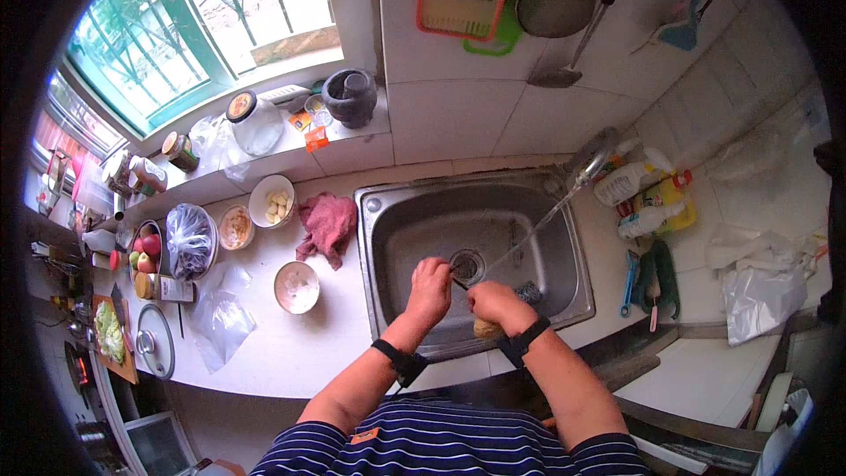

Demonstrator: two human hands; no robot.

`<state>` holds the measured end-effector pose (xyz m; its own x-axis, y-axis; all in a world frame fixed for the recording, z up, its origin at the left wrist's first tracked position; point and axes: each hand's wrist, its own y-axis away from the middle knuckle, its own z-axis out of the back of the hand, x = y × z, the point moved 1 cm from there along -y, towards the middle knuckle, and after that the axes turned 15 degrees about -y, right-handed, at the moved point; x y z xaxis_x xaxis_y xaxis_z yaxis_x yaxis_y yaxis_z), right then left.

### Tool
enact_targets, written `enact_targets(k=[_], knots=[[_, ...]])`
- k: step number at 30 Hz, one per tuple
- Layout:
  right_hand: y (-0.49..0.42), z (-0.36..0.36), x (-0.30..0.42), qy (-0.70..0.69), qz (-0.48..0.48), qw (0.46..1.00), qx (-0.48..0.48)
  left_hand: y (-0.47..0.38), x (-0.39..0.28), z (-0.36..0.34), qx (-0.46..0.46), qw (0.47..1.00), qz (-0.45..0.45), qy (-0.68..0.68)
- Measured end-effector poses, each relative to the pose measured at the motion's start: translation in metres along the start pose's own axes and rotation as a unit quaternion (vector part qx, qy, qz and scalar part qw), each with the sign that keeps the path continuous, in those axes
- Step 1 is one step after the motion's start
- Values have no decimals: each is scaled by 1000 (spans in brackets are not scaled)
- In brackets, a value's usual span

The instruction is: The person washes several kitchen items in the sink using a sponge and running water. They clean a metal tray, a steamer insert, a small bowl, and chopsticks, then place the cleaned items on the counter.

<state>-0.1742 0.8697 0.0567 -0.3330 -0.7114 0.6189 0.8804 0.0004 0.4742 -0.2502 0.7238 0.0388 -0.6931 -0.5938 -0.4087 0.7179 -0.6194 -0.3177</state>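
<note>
Both hands are over the stainless steel sink (423,211), close to its drain strainer (468,267). My left hand (431,287) pinches a thin dark item (457,279), too small to identify. Its other end reaches the curled fingers of my right hand (500,307). Water (545,218) runs from the chrome faucet (585,175) and lands beside the drain, near my right hand. Partly hidden below that hand is a tan, rounded thing (488,328), perhaps a scrubber. A dark mesh scouring pad (529,292) lies to its right in the sink.
Left of the sink are a red cloth (326,228), a bowl with white residue (297,287) and a bowl of peeled garlic (271,201). Cleaning bottles (628,182) and a blue-handled peeler (629,284) lie on the right. A stone mortar (350,98) stands on the window ledge.
</note>
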Motion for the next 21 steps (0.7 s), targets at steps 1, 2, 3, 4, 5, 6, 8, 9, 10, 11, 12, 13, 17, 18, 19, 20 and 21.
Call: enact_targets(k=[1, 2, 3, 4, 5, 6, 8, 9, 10, 11, 12, 13, 17, 18, 19, 20, 21], knots=[[1, 2, 1, 41, 22, 999, 26, -5, 1, 3, -66, 994, -80, -34], [1, 6, 0, 28, 23, 999, 24, -10, 4, 5, -64, 984, -148, -70], [1, 11, -2, 18, 22, 999, 33, -12, 8, 2, 47, 990, -127, -48], [1, 15, -4, 4, 40, 998, 37, -14, 11, -3, 157, 982, -105, -26], [0, 22, -7, -14, 68, 998, 4, -14, 14, -10, 272, 959, -81, -4], [0, 29, -12, -37, 114, 992, -34, -9, 16, -15, 260, 964, -55, -15], [-1, 41, -25, -70, 171, 966, -181, -3, 22, -29, 279, 958, 62, 29], [-1, 45, -33, -80, 180, 938, -286, 1, 25, -38, 283, 950, 120, 51], [-2, 46, -40, -88, 186, 898, -389, 4, 26, -46, 267, 948, 146, 96], [-4, 42, -48, -177, 110, 885, -416, 7, 25, -55, 246, 944, 171, 141], [-7, 35, -54, -263, 32, 859, -437, 10, 22, -63, 235, 933, 203, 184], [-9, 26, -60, -349, -49, 813, -463, 11, 17, -71, 258, 920, 207, 212], [-28, -31, -56, -662, -88, 695, -266, 11, -18, -93, 292, 911, 170, 236], [-27, -38, -57, -684, -93, 668, -277, 12, -24, -93, 276, 913, 151, 260], [-28, -47, -56, -709, -110, 646, -260, 13, -29, -91, 259, 914, 131, 283], [-28, -52, -56, -729, -135, 614, -270, 16, -32, -89, 252, 923, 118, 267], [-29, -54, -56, -712, -117, 637, -269, 19, -34, -85, 244, 931, 105, 250]])
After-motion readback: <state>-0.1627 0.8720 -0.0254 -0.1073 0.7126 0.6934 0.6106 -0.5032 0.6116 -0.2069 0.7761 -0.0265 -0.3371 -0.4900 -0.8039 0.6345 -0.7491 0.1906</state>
